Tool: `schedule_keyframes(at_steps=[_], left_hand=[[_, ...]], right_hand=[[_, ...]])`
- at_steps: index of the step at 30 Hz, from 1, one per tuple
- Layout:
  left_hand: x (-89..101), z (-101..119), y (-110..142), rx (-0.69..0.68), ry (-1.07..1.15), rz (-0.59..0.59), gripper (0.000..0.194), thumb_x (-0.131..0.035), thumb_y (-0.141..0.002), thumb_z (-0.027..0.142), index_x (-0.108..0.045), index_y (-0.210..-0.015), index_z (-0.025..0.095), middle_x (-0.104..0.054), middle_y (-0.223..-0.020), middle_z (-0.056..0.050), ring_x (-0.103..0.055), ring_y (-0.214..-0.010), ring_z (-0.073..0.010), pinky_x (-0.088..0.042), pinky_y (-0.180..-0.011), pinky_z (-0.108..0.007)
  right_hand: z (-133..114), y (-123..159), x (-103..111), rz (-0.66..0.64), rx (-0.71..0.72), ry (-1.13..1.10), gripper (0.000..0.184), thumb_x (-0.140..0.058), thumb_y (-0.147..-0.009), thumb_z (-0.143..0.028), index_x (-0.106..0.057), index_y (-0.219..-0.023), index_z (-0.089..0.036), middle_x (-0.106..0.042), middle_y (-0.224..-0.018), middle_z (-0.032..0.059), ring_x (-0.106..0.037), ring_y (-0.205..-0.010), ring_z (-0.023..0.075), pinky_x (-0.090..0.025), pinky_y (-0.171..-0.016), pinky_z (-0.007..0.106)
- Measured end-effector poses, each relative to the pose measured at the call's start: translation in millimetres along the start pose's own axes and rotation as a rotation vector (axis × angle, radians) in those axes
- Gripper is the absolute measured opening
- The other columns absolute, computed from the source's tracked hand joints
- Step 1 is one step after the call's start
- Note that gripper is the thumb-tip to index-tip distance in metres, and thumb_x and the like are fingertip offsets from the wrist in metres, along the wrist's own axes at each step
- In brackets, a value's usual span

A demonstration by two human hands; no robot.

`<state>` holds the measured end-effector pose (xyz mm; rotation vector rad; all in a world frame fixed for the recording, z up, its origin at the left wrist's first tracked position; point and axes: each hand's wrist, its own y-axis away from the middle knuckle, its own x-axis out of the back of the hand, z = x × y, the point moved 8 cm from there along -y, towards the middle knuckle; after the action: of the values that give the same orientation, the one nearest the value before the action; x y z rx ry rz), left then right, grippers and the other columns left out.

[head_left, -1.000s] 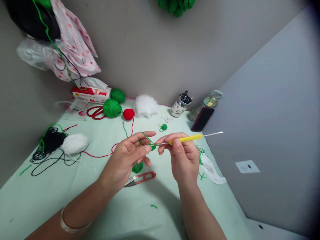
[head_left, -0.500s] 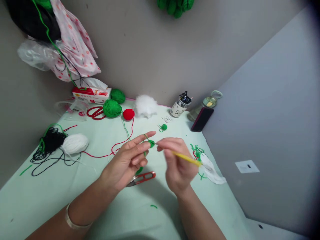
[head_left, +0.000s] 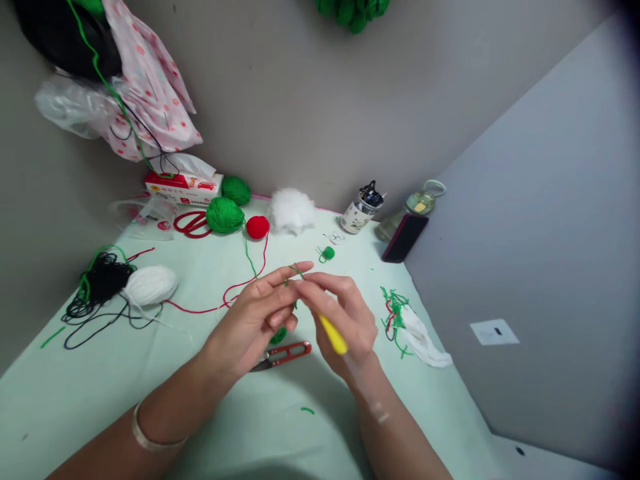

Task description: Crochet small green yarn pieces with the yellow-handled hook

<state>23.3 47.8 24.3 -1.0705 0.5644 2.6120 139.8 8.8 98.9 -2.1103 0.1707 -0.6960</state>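
My left hand [head_left: 245, 320] pinches a small green crochet piece, now mostly hidden by fingers. Green yarn [head_left: 299, 271] runs over its raised index finger. Wrapped around a yellow-handled crochet hook [head_left: 333, 335], my right hand [head_left: 350, 317] meets the left fingertips; the hook's tip is hidden there. Under the left hand lie red-handled thread snips [head_left: 293, 353], their blades partly covered, beside a bit of green yarn [head_left: 279, 335]. A tiny green crochet piece [head_left: 327, 253] rests beyond the hands.
At the back stand green yarn balls [head_left: 225, 215], a red ball [head_left: 257, 227], white stuffing [head_left: 291, 211], a jar [head_left: 357, 215], a bottle [head_left: 403, 217] and a phone [head_left: 405, 239]. Black yarn [head_left: 103, 283] and white yarn [head_left: 151, 285] lie left, green scraps [head_left: 396, 308] right.
My right hand has moved slightly left, up against my left fingertips. The hook's handle has swung from pointing right to pointing down toward my forearm. My left hand stays nearly still.
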Motion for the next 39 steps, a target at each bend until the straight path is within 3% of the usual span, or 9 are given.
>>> schedule_keyframes(at_steps=[4, 7, 11, 18, 25, 27, 32, 36, 39], left_hand=[[5.9, 3.2, -1.2, 0.010, 0.065, 0.039, 0.026, -0.087, -0.077, 0.018, -0.084, -0.103, 0.015, -0.046, -0.066, 0.008, -0.027, -0.047, 0.0013, -0.040, -0.046, -0.009], [0.8, 8.6, 1.3, -0.074, -0.057, 0.017, 0.024, -0.084, -0.080, 0.018, -0.083, -0.105, 0.020, -0.059, -0.078, 0.004, -0.040, -0.050, 0.0003, -0.048, -0.053, -0.013], [-2.8, 12.4, 5.1, -0.153, -0.208, 0.023, 0.029, -0.086, -0.080, 0.024, -0.083, -0.109, 0.025, -0.067, -0.090, 0.000, -0.062, -0.070, -0.0092, -0.055, -0.064, -0.019], [1.6, 17.9, 8.6, -0.172, -0.269, 0.043, 0.028, -0.086, -0.080, 0.026, -0.083, -0.108, 0.025, -0.068, -0.094, -0.002, -0.065, -0.080, -0.0136, -0.058, -0.073, -0.024], [1.9, 23.0, 11.6, -0.341, -0.326, 0.092, 0.033, -0.085, -0.081, 0.020, -0.081, -0.113, 0.026, -0.063, -0.083, 0.003, -0.061, -0.078, -0.0107, -0.055, -0.076, -0.020], [1.9, 18.2, 9.6, -0.288, -0.248, 0.079, 0.040, -0.086, -0.081, 0.021, -0.079, -0.120, 0.026, -0.064, -0.082, 0.003, -0.059, -0.071, -0.0085, -0.053, -0.069, -0.018], [-2.2, 0.8, 4.9, 0.026, 0.033, -0.012, 0.039, -0.085, -0.081, 0.022, -0.079, -0.119, 0.015, -0.043, -0.061, 0.009, -0.028, -0.047, -0.0013, -0.036, -0.044, -0.012], [-4.2, 9.4, 7.0, -0.048, -0.026, -0.003, 0.037, -0.085, -0.080, 0.020, -0.079, -0.116, 0.018, -0.047, -0.064, 0.008, -0.027, -0.045, -0.0005, -0.035, -0.042, -0.013], [-9.3, 10.7, 9.1, -0.106, -0.135, -0.014, 0.039, -0.086, -0.079, 0.022, -0.079, -0.117, 0.021, -0.055, -0.068, 0.007, -0.036, -0.045, -0.0019, -0.043, -0.045, -0.016]], right_hand=[[30.7, -3.6, 7.1, 0.107, -0.351, -0.393, 0.018, -0.059, -0.102, -0.022, -0.077, -0.102, -0.025, -0.073, -0.086, 0.0027, -0.069, -0.071, 0.0154, -0.060, -0.063, 0.031], [39.6, -2.1, -4.3, 0.075, -0.506, -0.627, 0.017, -0.063, -0.100, -0.031, -0.077, -0.095, -0.023, -0.073, -0.089, 0.0030, -0.066, -0.067, 0.0140, -0.058, -0.059, 0.030], [35.8, -2.2, -7.2, 0.058, -0.483, -0.572, 0.015, -0.066, -0.099, -0.029, -0.079, -0.096, -0.023, -0.076, -0.093, 0.0049, -0.067, -0.073, 0.0150, -0.059, -0.064, 0.031], [35.4, -1.4, -3.0, 0.071, -0.499, -0.678, 0.020, -0.056, -0.105, -0.028, -0.073, -0.097, -0.021, -0.078, -0.091, 0.0043, -0.070, -0.068, 0.0142, -0.062, -0.062, 0.030], [-11.4, -1.7, -1.7, -0.039, 0.057, -0.014, 0.024, -0.054, -0.102, -0.013, -0.068, -0.118, -0.023, -0.078, -0.099, 0.0077, -0.074, -0.087, 0.0201, -0.063, -0.072, 0.034], [-15.8, 2.5, -5.9, -0.036, 0.130, 0.142, 0.027, -0.060, -0.098, -0.011, -0.071, -0.119, -0.026, -0.077, -0.102, 0.0082, -0.074, -0.090, 0.0210, -0.062, -0.071, 0.033], [0.2, -0.4, 6.1, 0.100, -0.058, -0.047, 0.025, -0.059, -0.100, -0.013, -0.074, -0.112, -0.029, -0.075, -0.096, 0.0048, -0.072, -0.083, 0.0191, -0.061, -0.068, 0.034], [26.4, -3.4, 5.7, 0.150, -0.377, -0.495, 0.019, -0.056, -0.103, -0.023, -0.075, -0.099, -0.024, -0.071, -0.085, 0.0030, -0.066, -0.066, 0.0150, -0.057, -0.057, 0.031], [22.8, -5.3, -1.5, 0.085, -0.344, -0.516, 0.018, -0.060, -0.102, -0.021, -0.077, -0.102, -0.024, -0.076, -0.094, 0.0052, -0.071, -0.081, 0.0185, -0.060, -0.065, 0.033]])
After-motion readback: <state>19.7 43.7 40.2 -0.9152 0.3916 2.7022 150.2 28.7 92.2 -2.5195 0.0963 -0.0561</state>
